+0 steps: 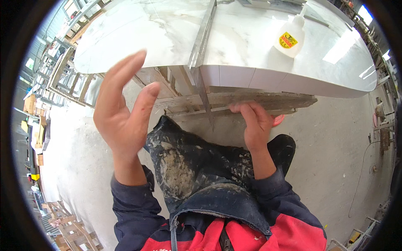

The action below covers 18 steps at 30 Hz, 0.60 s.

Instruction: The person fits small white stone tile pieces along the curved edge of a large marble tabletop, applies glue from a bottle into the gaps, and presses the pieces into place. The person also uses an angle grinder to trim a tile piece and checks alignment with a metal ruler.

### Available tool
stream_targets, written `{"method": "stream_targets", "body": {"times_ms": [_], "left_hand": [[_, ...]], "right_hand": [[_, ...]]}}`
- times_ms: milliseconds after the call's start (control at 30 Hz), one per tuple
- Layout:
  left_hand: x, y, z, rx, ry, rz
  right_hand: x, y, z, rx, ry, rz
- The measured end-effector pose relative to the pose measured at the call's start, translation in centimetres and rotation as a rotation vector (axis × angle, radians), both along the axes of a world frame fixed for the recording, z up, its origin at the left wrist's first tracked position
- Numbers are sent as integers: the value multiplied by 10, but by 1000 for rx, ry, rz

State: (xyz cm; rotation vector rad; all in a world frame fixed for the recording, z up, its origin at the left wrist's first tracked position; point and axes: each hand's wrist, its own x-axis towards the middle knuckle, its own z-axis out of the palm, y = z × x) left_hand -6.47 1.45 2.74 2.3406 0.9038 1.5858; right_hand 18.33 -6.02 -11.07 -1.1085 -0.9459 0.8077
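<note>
My left hand (122, 116) is raised in front of the slab's near edge, thumb and fingers apart, holding nothing. Lower and to the right, my right hand (256, 125) has its fingers curled before the wooden support. Its fingertips are blurred, so whether anything small sits between them is unclear. A white, grey-veined marble-look slab (150, 37) with a rounded end lies before me. Across it runs a long metal bar (202, 39), whose near end juts past the edge towards my knees. On the slab's right part stands a translucent squeeze bottle (290, 37) with a nozzle and a yellow-red label.
Beneath the slab are a pale side panel (238, 77) and a rough wooden support (267, 102). Part of a red round object (278, 120) shows on the concrete floor (317, 157). Wooden racks (69, 78) stand at left, a pallet (73, 230) lower left, and a thin cable (358, 178) at right.
</note>
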Motion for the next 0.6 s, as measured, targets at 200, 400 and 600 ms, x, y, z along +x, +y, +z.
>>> {"method": "stream_targets", "body": {"times_ms": [200,400,600], "left_hand": [[6,-26,-67,-292,-307,-12],[13,-8,-93,-557,-312,-313],[31,27,-85,-630,-217,-618]], "right_hand": [[8,-39,30,179,-108,-1],[7,-55,116,385,-630,-28],[-10,-25,190,370,-1066,-125]]}}
